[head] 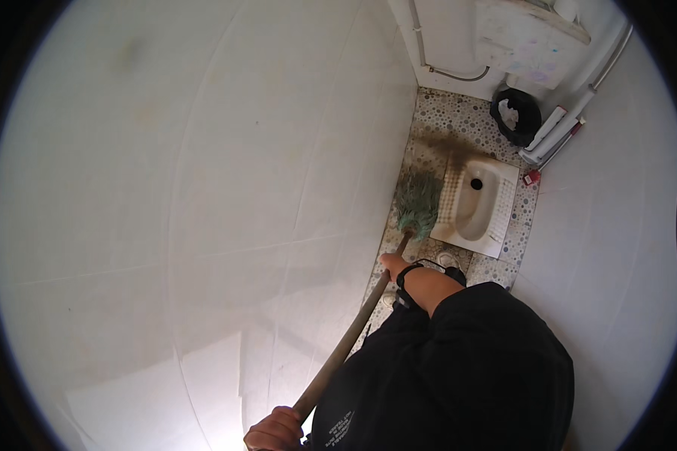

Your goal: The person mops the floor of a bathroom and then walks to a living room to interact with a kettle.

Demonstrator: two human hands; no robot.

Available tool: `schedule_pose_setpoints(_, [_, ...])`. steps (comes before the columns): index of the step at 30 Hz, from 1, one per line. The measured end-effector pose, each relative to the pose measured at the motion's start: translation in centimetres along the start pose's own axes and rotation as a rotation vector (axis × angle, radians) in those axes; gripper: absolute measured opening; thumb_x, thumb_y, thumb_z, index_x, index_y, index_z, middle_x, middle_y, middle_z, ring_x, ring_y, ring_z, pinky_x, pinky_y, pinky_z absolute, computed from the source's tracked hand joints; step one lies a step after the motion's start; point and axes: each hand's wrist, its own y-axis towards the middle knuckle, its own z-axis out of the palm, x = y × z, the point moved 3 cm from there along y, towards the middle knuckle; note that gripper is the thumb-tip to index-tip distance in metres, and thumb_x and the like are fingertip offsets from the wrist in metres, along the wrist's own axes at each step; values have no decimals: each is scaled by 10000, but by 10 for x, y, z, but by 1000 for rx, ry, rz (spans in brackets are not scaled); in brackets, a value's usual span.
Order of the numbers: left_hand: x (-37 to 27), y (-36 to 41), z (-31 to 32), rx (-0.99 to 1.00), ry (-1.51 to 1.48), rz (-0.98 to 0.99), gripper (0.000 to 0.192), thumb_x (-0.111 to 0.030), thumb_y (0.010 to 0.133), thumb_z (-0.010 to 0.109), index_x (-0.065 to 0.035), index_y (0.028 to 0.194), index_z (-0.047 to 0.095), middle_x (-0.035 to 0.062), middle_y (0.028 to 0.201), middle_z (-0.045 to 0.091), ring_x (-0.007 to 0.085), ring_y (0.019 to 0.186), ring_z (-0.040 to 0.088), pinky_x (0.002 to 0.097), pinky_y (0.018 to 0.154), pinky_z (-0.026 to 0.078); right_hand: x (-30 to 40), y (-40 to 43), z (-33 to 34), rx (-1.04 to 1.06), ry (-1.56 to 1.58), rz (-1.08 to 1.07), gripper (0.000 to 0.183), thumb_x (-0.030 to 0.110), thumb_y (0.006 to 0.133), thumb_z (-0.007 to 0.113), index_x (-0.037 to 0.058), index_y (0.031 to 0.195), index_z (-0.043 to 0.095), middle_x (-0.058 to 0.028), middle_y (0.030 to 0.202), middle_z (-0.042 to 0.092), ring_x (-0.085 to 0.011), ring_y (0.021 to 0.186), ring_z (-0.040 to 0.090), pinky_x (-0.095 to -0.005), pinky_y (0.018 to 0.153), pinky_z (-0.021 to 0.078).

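A string mop with greenish strands (419,203) lies on the speckled floor, between the wall and the left side of a squat toilet (477,206). Its long wooden handle (347,338) slants down to the lower left. Near the picture's bottom edge, my left hand (276,431) is closed around the upper end of the handle. My right hand (392,265), with a black band at the wrist, grips the same handle lower down, close to the mop head. Brown stains mark the toilet's treads and the floor behind it.
Light walls (248,169) stand close on both sides. Beyond the toilet are a bin with a black liner (516,117), a leaning red-headed brush (532,177), white pieces (550,135), a thin hose (457,76) and a stained white basin (519,48). My shoes (447,260) are near the toilet's front edge.
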Motion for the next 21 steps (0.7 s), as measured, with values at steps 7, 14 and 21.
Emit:
schedule_pose_setpoints(7, [-12,-4,-9,86,-13,15,257,-206,757,577,-80,608,410,37,508,416,162,456,395,355,556,350,27,-32,-20,-146,-219,-150,93,67,680,555,-22,704,569,-133,693,566,-225,607,552,-307,503,442])
schedule_pose_setpoints(14, [-57,-21,-40,216,-99,226,255,-212,757,585,-82,605,427,31,522,454,147,449,443,311,479,385,80,-48,-50,-352,1777,641,217,37,761,426,-37,964,420,-120,883,435,-201,656,477,-281,487,422])
schedule_pose_setpoints(21, [-83,-35,-61,225,-168,309,198,-140,782,511,-90,607,432,25,498,443,129,435,430,275,460,402,121,-77,-72,-377,1898,510,88,15,726,494,24,756,412,-71,662,383,-180,526,410,-306,456,409])
